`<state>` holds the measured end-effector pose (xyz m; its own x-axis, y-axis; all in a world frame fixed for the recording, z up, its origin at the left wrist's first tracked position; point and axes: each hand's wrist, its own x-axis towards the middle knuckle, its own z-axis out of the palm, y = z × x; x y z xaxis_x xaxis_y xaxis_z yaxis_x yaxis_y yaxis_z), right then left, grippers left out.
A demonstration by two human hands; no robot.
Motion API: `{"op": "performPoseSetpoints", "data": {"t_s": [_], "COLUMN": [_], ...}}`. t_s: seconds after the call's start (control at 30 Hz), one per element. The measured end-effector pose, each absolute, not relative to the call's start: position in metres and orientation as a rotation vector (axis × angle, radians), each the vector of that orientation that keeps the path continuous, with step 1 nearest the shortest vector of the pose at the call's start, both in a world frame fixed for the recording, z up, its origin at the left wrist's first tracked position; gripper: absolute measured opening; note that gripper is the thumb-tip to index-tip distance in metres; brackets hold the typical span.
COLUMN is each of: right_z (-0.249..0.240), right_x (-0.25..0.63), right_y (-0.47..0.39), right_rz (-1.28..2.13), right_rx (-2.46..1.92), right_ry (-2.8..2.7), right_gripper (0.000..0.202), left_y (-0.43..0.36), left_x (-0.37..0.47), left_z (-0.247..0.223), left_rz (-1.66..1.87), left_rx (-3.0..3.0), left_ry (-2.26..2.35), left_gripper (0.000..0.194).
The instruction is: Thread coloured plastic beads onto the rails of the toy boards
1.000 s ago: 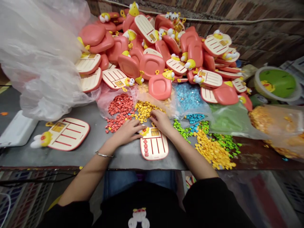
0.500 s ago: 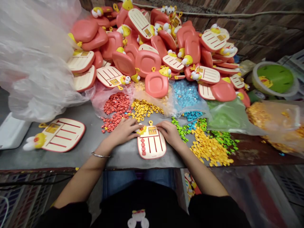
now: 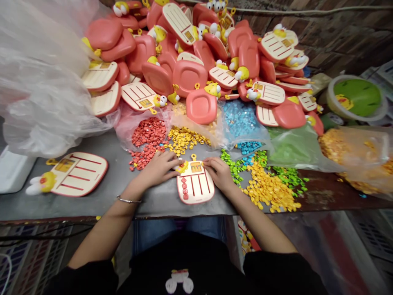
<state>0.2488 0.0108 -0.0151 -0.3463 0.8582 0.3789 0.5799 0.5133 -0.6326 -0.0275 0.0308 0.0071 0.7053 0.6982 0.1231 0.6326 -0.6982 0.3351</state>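
Observation:
A cream board with a red rim lies flat before me, several red pieces in its leftmost slot. My left hand has its fingers closed on the board's yellow duck head at the upper left corner. At the upper right corner my right hand pinches a small yellow thing against the board. Behind my left hand lie red pieces and yellow pieces. Green pieces and orange-yellow pieces spread beside my right hand; blue pieces lie farther back.
A second cream board rests at the left. Coral boards form a high pile at the back. Clear plastic bulges at the left. A green bag and a round tub stand to the right.
The view has shifted slightly. Both hands stay at the board's upper corners, with hardly any movement.

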Motion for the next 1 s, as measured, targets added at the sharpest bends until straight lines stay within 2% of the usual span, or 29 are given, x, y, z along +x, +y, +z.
{"op": "performPoseSetpoints", "data": {"t_s": [0.13,0.33,0.6,0.73,0.8,0.9,1.0], "right_z": [-0.010,-0.005,-0.006,0.012,0.018,0.013,-0.001], "right_x": [0.252,0.255,0.219,0.229,0.233,0.228,0.212], "right_y": [0.007,-0.007,-0.002,-0.002,0.008,0.042,0.085], "right_rz": [0.491,0.631,0.720,1.051,1.187,0.934,0.585], "right_rx": [-1.100,-1.039,-0.786,-0.516,-0.525,-0.863,-0.997], "right_ry": [-2.157,-2.160,-2.252,-2.395,-2.325,-2.155,-2.314], "right_gripper": [0.019,0.011,0.017,0.013,0.013,0.013,0.018], "left_y": [0.030,0.029,0.028,0.029,0.029,0.029,0.029], "left_x": [-0.027,-0.025,-0.025,-0.025,-0.025,-0.025,-0.025], "left_z": [0.009,0.010,0.010,0.011,0.012,0.013,0.013], "left_rz": [0.343,0.349,0.361,0.351,0.337,0.317,0.303], "left_rx": [2.662,2.656,2.642,2.631,2.635,2.646,2.657], "left_ry": [1.086,1.093,1.100,1.099,1.100,1.105,1.101], "left_gripper": [0.037,0.037,0.036,0.036,0.036,0.037,0.037]}}
